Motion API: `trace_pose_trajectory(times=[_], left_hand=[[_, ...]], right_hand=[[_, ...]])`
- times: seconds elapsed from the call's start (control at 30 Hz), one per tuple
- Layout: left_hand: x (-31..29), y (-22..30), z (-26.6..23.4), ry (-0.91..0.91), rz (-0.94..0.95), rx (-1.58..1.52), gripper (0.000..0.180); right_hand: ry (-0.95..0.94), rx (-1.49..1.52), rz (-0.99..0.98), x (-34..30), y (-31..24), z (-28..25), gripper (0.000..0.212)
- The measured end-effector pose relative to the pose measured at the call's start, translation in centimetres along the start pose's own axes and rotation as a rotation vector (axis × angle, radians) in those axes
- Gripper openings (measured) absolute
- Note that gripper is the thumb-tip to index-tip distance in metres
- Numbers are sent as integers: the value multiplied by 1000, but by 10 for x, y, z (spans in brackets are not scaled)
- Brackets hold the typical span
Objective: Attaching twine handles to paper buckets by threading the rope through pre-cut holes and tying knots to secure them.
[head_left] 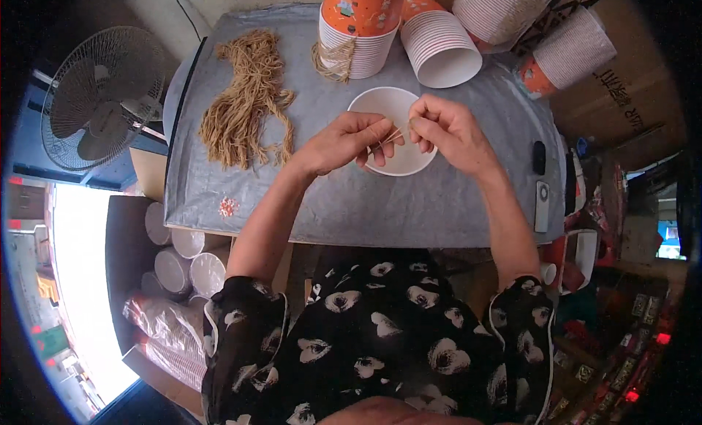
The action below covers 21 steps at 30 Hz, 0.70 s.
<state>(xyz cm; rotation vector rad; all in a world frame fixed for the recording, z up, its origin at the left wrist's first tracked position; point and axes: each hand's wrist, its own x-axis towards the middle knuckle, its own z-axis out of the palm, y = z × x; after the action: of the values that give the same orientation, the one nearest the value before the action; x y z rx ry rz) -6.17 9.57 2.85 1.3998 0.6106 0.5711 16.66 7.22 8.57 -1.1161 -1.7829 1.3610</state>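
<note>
Over a white paper tub (pixel 380 103) my two hands meet, with thin tan string between their fingers. My left hand (pixel 351 141) is closed, thumb pressed against the fingers on the string. The fingertips of my right hand (pixel 450 132) pinch the strand's other side; their exact hold is partly hidden. To the left lies a thick bundle of tan string (pixel 245 103), loose ends spread toward me. Beyond the tub stands a stack of paper tubs (pixel 362 52), white below and orange printed above, with some string hanging against its side.
Further tub stacks (pixel 442 52) lie at the back right, near a cardboard box (pixel 621 103). Small red-and-white bits (pixel 228 207) sit at the front left of the grey-covered table (pixel 329 213). A fan (pixel 102 96) stands left; a small white device (pixel 542 205) lies right.
</note>
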Motion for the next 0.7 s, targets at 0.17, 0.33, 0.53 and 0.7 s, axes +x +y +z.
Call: trace_pose_trajectory(times=[0.17, 0.33, 0.53, 0.7], left_hand=[[-5, 12, 1, -13, -41, -136, 40], [-6, 8, 3, 6, -24, -260, 33], [-10, 7, 11, 80, 4, -281, 28], [-12, 4, 14, 166, -12, -211, 26]], right_hand=[[-24, -63, -20, 2, -8, -7, 8], [-45, -44, -29, 2, -13, -12, 8], [-55, 25, -26, 1, -3, -14, 7], [-31, 15, -31, 2, -1, -10, 10]])
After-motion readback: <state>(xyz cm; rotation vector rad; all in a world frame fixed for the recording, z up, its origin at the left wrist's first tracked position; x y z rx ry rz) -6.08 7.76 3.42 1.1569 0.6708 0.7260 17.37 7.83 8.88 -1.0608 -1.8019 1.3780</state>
